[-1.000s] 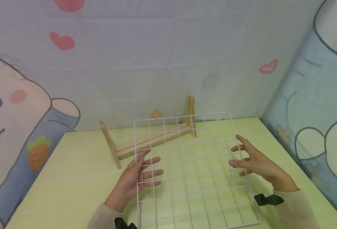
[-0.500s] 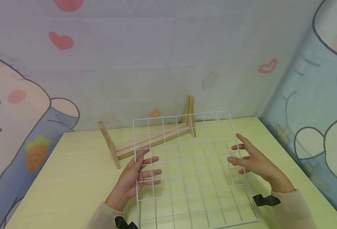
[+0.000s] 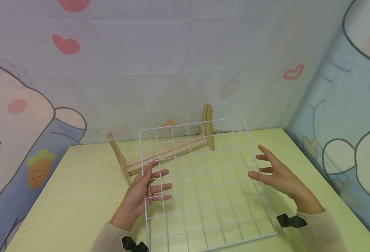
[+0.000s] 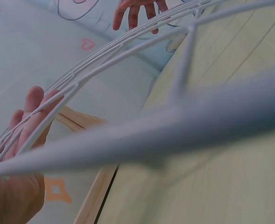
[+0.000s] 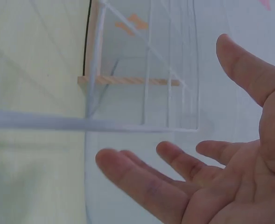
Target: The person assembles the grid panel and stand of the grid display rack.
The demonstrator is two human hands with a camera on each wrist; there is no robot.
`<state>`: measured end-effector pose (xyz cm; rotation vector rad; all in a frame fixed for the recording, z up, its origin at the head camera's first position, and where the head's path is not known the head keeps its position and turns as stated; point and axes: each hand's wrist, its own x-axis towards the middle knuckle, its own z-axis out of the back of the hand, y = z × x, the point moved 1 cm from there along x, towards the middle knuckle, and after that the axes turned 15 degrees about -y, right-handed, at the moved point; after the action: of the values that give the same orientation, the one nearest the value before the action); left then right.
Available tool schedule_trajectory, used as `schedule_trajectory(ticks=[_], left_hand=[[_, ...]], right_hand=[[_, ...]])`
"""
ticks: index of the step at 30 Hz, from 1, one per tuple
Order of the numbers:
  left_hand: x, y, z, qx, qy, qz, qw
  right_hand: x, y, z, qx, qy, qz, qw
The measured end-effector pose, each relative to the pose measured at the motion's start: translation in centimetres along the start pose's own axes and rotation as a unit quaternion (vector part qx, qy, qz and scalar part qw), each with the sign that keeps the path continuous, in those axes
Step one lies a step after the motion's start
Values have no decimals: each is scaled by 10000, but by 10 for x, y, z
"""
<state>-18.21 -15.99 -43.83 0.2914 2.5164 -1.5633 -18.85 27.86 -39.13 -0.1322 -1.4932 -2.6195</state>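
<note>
A white wire grid panel (image 3: pixel 196 189) stands tilted over the table in the head view. My left hand (image 3: pixel 139 196) grips its left edge, the thumb at the edge wire and the other fingers stretched out behind the mesh. In the left wrist view, wires of the grid cross in front of the left fingers (image 4: pixel 33 100). My right hand (image 3: pixel 282 178) hovers by the panel's right edge with fingers spread. The right wrist view has that palm (image 5: pixel 230 196) turned up, holding nothing, and the wire frame beyond the fingertips.
Behind the panel, a wooden stand (image 3: pixel 119 157) with two uprights and a crossbar rests on the pale yellow-green table (image 3: pixel 78 196). A printed cloth (image 3: pixel 159 70) with cartoon figures and hearts hangs along the back and sides.
The left hand has shifted the grid panel slightly left and up in the head view. The right edge has moved away from the right hand, which stays nearly in place.
</note>
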Motion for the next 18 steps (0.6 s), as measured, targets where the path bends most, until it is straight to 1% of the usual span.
schedule_trajectory(ticks=[3, 9, 14, 18], left_hand=[[1, -1, 0, 15, 47, -43, 10000], [2, -3, -1, 0, 123, -91, 9999], [2, -4, -1, -6, 77, -99, 9999], [4, -4, -1, -21, 22, -86, 10000]], right_hand=[[-2, 6, -1, -208, -89, 87, 9997], [-5, 19, -3, -240, -192, 295, 9991], [-7, 27, -10, -187, -153, 425, 9988], [-5, 31, -18, -281, -197, 548, 9979]])
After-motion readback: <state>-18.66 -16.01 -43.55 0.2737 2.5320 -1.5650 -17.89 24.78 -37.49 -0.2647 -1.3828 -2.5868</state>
